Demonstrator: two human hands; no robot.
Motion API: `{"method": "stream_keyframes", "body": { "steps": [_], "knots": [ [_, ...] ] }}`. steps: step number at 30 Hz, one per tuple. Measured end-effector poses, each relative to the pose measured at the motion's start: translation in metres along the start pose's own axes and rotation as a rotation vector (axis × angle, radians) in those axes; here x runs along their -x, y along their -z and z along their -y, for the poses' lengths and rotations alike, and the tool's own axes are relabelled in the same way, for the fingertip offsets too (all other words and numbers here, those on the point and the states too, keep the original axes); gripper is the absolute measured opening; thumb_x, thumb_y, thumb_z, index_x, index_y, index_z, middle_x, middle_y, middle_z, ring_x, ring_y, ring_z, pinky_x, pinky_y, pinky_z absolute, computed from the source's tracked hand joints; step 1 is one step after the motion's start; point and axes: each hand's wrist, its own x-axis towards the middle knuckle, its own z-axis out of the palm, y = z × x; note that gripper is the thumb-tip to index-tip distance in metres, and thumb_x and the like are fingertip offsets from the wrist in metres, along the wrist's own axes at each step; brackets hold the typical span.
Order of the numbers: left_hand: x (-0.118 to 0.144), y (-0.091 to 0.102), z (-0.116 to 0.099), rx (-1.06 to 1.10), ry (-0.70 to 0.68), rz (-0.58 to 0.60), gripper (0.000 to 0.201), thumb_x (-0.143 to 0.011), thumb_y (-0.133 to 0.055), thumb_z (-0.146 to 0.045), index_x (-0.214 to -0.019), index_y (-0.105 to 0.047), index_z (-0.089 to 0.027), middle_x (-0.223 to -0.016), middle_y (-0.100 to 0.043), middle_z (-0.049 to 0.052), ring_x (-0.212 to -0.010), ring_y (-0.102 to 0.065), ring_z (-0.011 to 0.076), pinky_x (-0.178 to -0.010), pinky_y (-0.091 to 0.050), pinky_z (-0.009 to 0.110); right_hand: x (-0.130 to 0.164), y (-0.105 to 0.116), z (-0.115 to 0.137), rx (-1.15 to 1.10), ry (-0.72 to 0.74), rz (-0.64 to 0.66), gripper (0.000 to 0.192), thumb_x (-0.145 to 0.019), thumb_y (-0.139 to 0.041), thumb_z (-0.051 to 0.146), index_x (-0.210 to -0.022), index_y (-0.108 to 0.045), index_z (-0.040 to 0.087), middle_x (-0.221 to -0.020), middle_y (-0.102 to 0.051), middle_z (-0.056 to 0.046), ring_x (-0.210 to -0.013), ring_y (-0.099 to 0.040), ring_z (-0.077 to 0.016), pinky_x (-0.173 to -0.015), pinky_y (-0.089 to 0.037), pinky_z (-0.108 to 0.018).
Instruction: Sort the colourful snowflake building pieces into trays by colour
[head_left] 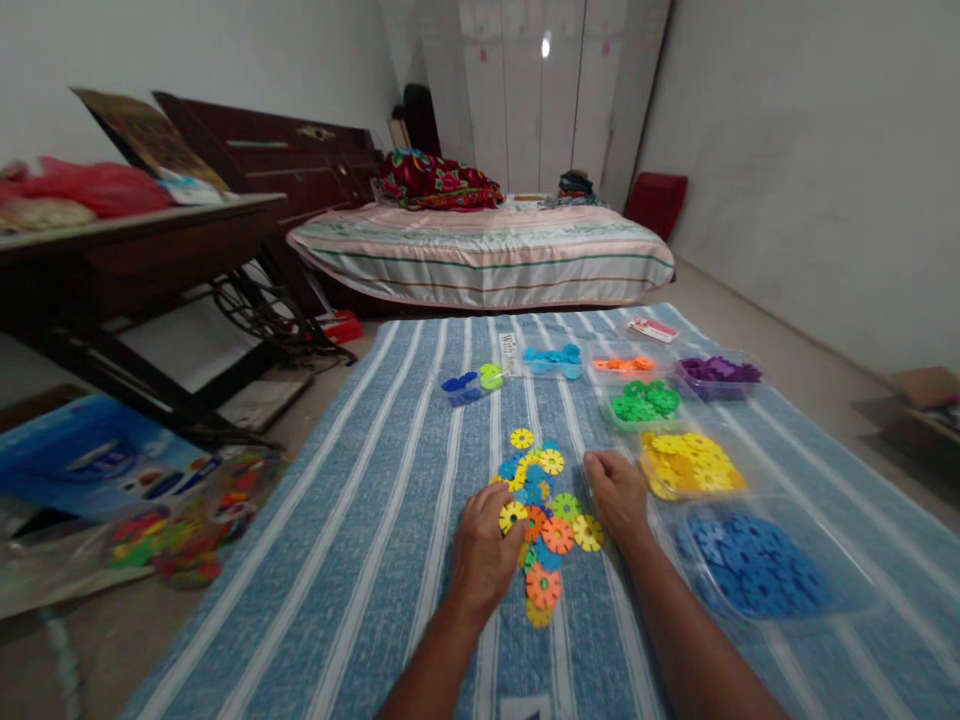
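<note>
I take the clock from the middle of the disc pile [556, 535], with 12 toward the bed [480, 262]. The pile is a loose spread of flower-edged discs, its long axis running from 12 to 6. My left hand [486, 548] is nearer, touching the pile's edge at about 8 to 9; a yellow disc [513, 517] lies at 1 to 2 o'clock from that palm, between curved fingers and thumb. The gap is narrow, but I cannot tell whether they pinch the disc. My right hand [619, 497] sits apart at 2 to 3, curled in, and I cannot see whether anything is inside.

Under it all is a striped cloth [390, 480], its bands running away from me. A clear tub [847, 572] of blue discs [757, 565] stands at 3 to 4, yellow discs [694, 462] in another at 2, green discs [645, 400] at 1. Off at 10 is an old table [142, 235]; beyond the bed at 12 stands a pale wardrobe [517, 100].
</note>
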Motion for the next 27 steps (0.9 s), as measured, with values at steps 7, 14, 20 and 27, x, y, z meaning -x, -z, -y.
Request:
{"method": "stream_keyframes", "body": {
  "steps": [7, 14, 20, 27],
  "knots": [
    [-0.0009, -0.0012, 0.0046, 0.11, 0.064, -0.082, 0.017, -0.075, -0.058, -0.013, -0.091, -0.061, -0.019, -0.106, -0.066, 0.009, -0.104, -0.062, 0.0225, -0.093, -0.052, 0.04, -0.0002, -0.0001, -0.0057, 0.026, -0.004, -0.003, 0.035, -0.08, -0.048, 0.045, -0.071, -0.068, 0.018, -0.07, -0.066, -0.004, -0.071, -0.06, -0.0185, -0.07, -0.042, -0.03],
    [-0.0036, -0.0031, 0.0061, 0.135, 0.035, -0.157, 0.02, -0.075, -0.049, -0.007, -0.087, -0.06, -0.018, -0.097, -0.067, 0.007, -0.096, -0.064, 0.0192, -0.087, -0.054, 0.034, 0.0005, 0.0018, -0.0054, 0.052, -0.004, -0.009, 0.037, -0.079, -0.049, 0.047, -0.073, -0.07, 0.017, -0.075, -0.069, -0.006, -0.074, -0.062, -0.0213, -0.072, -0.044, -0.032],
    [-0.0039, -0.004, 0.0054, 0.141, 0.046, -0.171, 0.024, -0.074, -0.046, -0.005, -0.089, -0.062, -0.017, -0.098, -0.067, 0.009, -0.096, -0.064, 0.0202, -0.088, -0.053, 0.034, 0.001, 0.0029, -0.0068, 0.1, -0.022, 0.003, 0.039, -0.078, -0.048, 0.049, -0.074, -0.071, 0.017, -0.075, -0.069, -0.007, -0.076, -0.063, -0.0218, -0.073, -0.045, -0.033],
    [-0.0076, 0.0028, 0.002, 0.238, 0.194, -0.149, 0.024, -0.07, -0.048, -0.005, -0.082, -0.063, -0.018, -0.094, -0.068, 0.006, -0.093, -0.064, 0.0188, -0.088, -0.051, 0.032, 0.0015, 0.0045, -0.0091, 0.133, -0.004, 0.025, 0.041, -0.077, -0.047, 0.049, -0.074, -0.071, 0.017, -0.077, -0.069, -0.008, -0.077, -0.063, -0.0224, -0.074, -0.044, -0.033]
  ]
}}
